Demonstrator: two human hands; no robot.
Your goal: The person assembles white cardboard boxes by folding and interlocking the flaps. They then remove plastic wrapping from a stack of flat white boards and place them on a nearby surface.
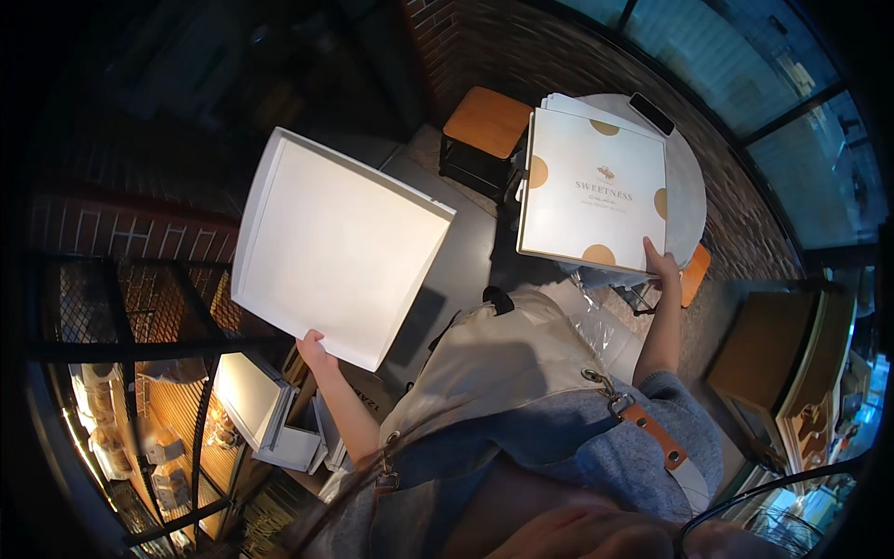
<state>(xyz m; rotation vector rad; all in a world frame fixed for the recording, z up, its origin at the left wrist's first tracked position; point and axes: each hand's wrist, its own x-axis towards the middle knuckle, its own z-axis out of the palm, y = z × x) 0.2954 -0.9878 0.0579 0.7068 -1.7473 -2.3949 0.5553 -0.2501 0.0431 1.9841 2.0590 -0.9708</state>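
My left hand [315,350] grips the near corner of a shallow plain white box tray [335,244], held up in the air at the left with its open side facing me. My right hand [662,261] holds the near right corner of a white box lid with tan dots [594,188], raised over a small round grey table [687,177]. The two box halves are apart, one in each hand. A beige apron and grey sleeves fill the lower middle.
A wooden stool [485,123] stands beyond the two halves, and an orange seat [694,272] sits by my right hand. A dark phone [651,114] and more white sheets lie on the round table. Black wire shelving [140,317] with lit goods stands at the left; windows at the right.
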